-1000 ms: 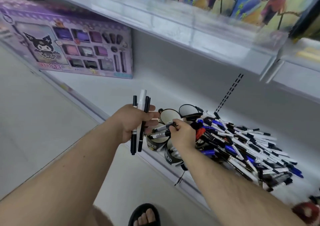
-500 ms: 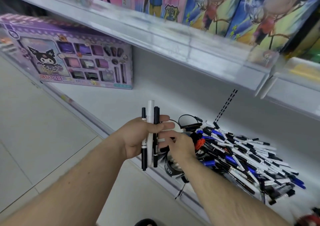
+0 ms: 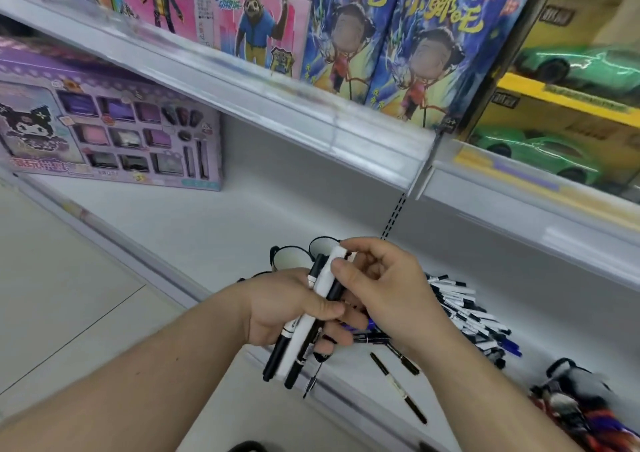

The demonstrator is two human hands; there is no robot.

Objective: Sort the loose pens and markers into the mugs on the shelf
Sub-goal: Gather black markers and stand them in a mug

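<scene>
Over shelf, hands (both curled) clasp markers.

Your left hand grips a bundle of markers, fingers curled | your right hand pinches the bundle's top end, thumb on it | both forearms converge at the bundle.

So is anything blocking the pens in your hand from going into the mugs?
Yes, your own hands. The left hand grips the pen bundle and the right hand pinches its top, both right over the mugs, covering most of their openings.
</scene>
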